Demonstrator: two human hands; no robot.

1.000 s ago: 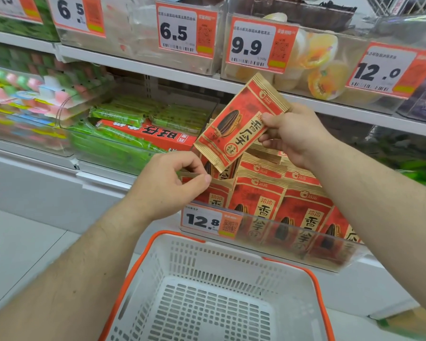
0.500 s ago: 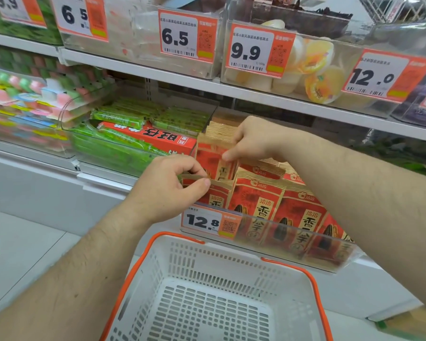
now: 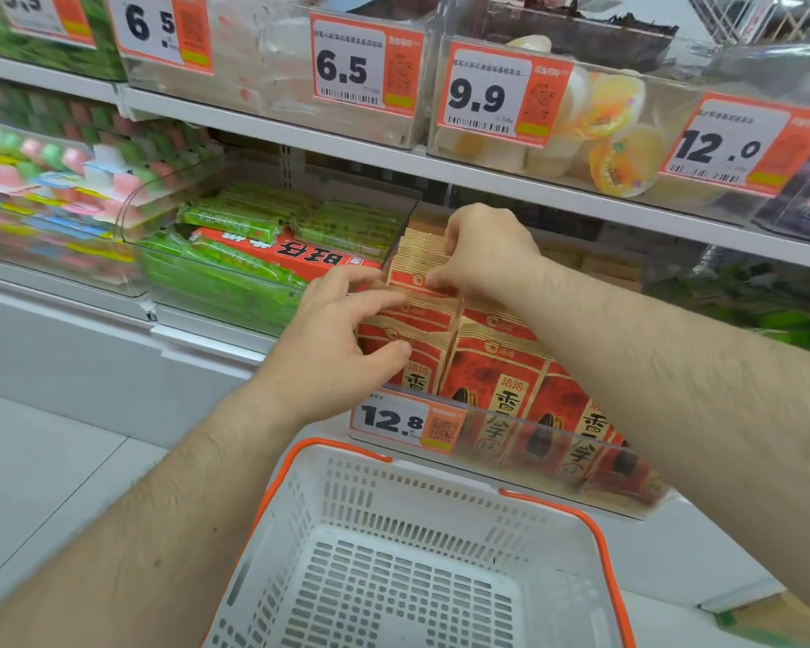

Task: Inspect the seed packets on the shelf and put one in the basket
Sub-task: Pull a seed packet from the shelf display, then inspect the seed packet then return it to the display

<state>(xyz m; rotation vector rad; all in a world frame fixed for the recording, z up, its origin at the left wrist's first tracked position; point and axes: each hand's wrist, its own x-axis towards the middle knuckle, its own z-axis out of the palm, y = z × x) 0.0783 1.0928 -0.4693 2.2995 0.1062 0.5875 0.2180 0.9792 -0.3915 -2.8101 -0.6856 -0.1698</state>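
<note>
Head cam, fwd-down, close on shelf [image 3: 487, 177] & basket [image 3: 422, 502].

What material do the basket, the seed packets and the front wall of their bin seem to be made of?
Basket: looks like moulded plastic, matt white with an orange rim; the sign is its regular slotted walls and floor.
Seed packets: probably paper-like or laminated film, fairly matt red and tan; the tops show crimped seal lines. Which one, I cannot tell.
Bin front wall: clear rigid plastic, glossy; the packets show through it.

Right hand [image 3: 482, 254] fingertips buried among seed packets [image 3: 496, 371]; basket [image 3: 557, 516] near side cut off; small tag print unreadable.
</note>
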